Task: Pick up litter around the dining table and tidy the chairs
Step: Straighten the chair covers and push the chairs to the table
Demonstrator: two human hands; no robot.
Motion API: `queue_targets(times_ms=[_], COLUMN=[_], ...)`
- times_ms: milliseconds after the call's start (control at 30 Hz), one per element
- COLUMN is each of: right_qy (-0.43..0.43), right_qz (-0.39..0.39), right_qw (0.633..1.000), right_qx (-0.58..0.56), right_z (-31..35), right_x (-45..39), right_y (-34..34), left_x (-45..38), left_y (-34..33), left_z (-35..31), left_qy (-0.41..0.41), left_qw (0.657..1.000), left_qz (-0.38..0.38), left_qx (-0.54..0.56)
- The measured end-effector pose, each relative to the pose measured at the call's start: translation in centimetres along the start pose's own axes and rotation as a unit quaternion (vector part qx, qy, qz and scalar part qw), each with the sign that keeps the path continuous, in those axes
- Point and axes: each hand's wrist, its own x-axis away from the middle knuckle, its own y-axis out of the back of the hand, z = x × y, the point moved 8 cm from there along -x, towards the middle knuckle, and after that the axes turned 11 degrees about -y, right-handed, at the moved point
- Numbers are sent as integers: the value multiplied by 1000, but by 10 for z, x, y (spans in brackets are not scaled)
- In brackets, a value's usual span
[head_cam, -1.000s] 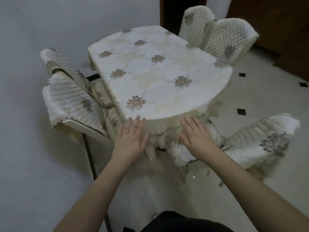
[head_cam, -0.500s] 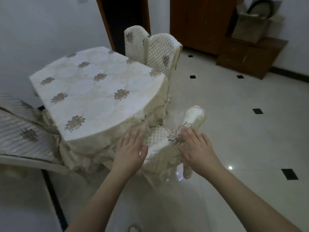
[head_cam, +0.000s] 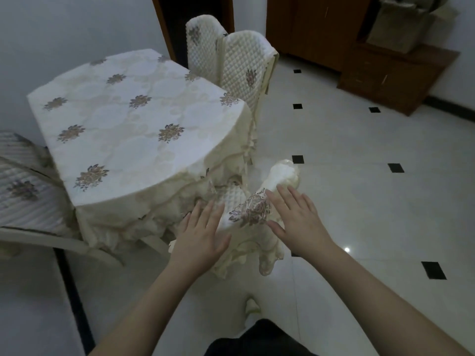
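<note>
— Counting chairs first: how many do you get round the table [head_cam: 123, 129]?

— Five, I think. Two quilted chairs [head_cam: 239, 68] stand side by side at the far edge, backs upright. Two more chair backs [head_cam: 23, 181] overlap at the left edge, only partly in frame, so that count is less sure. The fifth, the near chair [head_cam: 257, 209], is at the rounded front of the table, directly under the hands.

— And hands?

— Two, both bare. The left hand [head_cam: 203, 232] lies flat on the near chair's cream cover, fingers [head_cam: 205, 209] straight and slightly spread, gripping nothing. The right hand [head_cam: 300, 217] rests on the chair's top edge beside the floral patch, its fingers likewise straight and fanned, thumb out to the side.

— Which way does that chair run?

— Its back top stretches from the left hand up and right toward the rounded pale end past the right hand's fingertips; the seat side faces the table, tucked against the hanging tablecloth.

— Anything in the way?

— The tablecloth's frilled skirt drapes over the chair's seat, hiding it. A small pale scrap [head_cam: 252, 305] lies on the white tiled floor [head_cam: 359, 201] near the person's dark clothing. Well apart on the right, a brown cabinet [head_cam: 395, 73] carries a cardboard box [head_cam: 401, 27]; a dark doorway stands behind the far chairs.
</note>
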Motion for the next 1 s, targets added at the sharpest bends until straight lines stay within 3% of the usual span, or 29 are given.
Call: queue_targets(times_ms=[400,733,867,1000], right_qy=[80,235,280,303], right_qz=[54,113,136,134], right_qw=[993,965,949,943], right_qx=[65,34,37,5], right_z=[-22,-19,-29,-32], right_x=[-88,-118,-131,-141], right_y=[-34,-56,-68,-70], left_x=[-34,-27,-20,-19], left_y=[-59,-59,-58,-60], left_z=[4,1,-7,-5], left_qy=[82,289,377,406], left_qw=[996,956,926,912], left_qz=[45,47,-7,-41], left_qx=[0,-13,-18,-28])
